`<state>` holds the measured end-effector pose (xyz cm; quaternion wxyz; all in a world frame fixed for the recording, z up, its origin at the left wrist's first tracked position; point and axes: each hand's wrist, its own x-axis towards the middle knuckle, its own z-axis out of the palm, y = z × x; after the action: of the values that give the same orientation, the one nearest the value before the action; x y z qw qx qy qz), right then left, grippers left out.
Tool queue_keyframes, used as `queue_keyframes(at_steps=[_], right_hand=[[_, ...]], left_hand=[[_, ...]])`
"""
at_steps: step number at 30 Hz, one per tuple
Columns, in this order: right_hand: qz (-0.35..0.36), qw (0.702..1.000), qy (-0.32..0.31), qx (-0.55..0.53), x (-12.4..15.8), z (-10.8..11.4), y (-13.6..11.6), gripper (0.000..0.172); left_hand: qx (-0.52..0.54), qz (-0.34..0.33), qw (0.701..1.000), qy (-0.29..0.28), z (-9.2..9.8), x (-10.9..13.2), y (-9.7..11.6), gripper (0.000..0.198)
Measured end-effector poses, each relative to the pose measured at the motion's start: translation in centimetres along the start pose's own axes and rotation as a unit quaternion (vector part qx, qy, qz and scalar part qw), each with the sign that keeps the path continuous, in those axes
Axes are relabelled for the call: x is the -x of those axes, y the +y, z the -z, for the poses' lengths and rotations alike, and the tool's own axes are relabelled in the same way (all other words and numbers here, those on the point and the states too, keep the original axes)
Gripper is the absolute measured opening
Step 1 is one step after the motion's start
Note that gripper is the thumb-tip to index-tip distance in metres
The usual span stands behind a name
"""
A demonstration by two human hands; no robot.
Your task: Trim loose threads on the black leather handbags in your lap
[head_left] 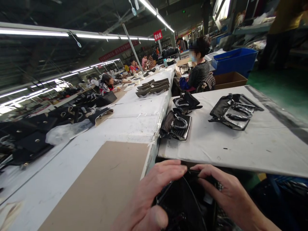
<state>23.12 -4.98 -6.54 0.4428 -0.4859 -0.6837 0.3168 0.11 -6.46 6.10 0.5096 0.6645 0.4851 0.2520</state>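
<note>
A black handbag [179, 200], its mouth spread apart, is low in front of me between my hands. My left hand [150, 192] lies along its left side, fingers stretched over the upper edge and thumb apart. On the other side, my right hand [225, 189] pinches the bag's rim, with some fingers reaching inside. The lower part of the bag is cut off by the frame. On the table ahead are a black bag with wrapped handles [179, 125], a smaller one [186, 102] behind it, and a larger one [234, 112] to the right.
A brown board [101, 186] lies on the long white table [134, 128] at left. Farther along are stacked dark strips [152, 87]. Black bags [36, 141] crowd the far left. A co-worker in a striped top [198, 73] sits beside a blue bin [234, 62].
</note>
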Motion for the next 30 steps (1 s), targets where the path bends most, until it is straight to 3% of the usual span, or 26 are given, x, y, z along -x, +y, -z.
queue_keyframes(at_steps=[3,6,8,11,15,17,20,23,25,28,30], right_hand=[[0.007,1.0,-0.003,0.005,0.0,0.1,0.1,0.01],[-0.001,1.0,0.0,0.029,0.1,-0.1,0.3,0.01],[-0.002,0.999,-0.001,0.048,0.0,-0.3,0.3,0.009],[0.008,0.998,0.008,0.07,-0.4,-0.9,0.0,0.011],[0.015,0.997,0.012,0.079,-1.0,-1.5,-0.4,0.013],[0.003,0.996,0.006,0.084,-1.2,-1.5,-0.4,0.014],[-0.027,0.995,0.001,0.094,-1.6,-1.3,-0.1,0.014],[-0.054,0.994,0.006,0.098,-1.9,-1.0,0.4,0.016],[-0.062,0.993,0.005,0.096,-2.1,-1.0,0.7,0.017],[-0.059,0.994,-0.001,0.093,-2.1,-1.1,1.2,0.018],[-0.045,0.995,0.0,0.088,-2.1,-1.1,1.5,0.017]], left_hand=[[-0.078,-0.127,0.978,-0.144,-0.3,-3.4,1.2,0.073],[-0.116,-0.195,0.954,-0.193,-0.1,-4.2,1.3,0.071],[-0.134,-0.179,0.956,-0.192,0.7,-3.1,0.9,0.059],[-0.172,-0.061,0.963,-0.199,1.6,-0.8,-0.1,0.04],[-0.194,0.091,0.967,-0.134,0.3,0.6,-1.3,0.029],[-0.214,0.13,0.965,-0.08,-1.1,0.3,-2.2,0.027],[-0.309,0.081,0.945,0.062,-2.7,-0.4,-4.3,0.024],[-0.382,-0.024,0.895,0.23,-3.2,-0.5,-6.4,0.021],[-0.378,-0.046,0.891,0.247,-3.0,-0.2,-7.5,0.023],[-0.345,-0.039,0.914,0.211,-2.6,0.3,-8.5,0.022],[-0.329,-0.075,0.915,0.218,-2.5,0.5,-9.1,0.018]])
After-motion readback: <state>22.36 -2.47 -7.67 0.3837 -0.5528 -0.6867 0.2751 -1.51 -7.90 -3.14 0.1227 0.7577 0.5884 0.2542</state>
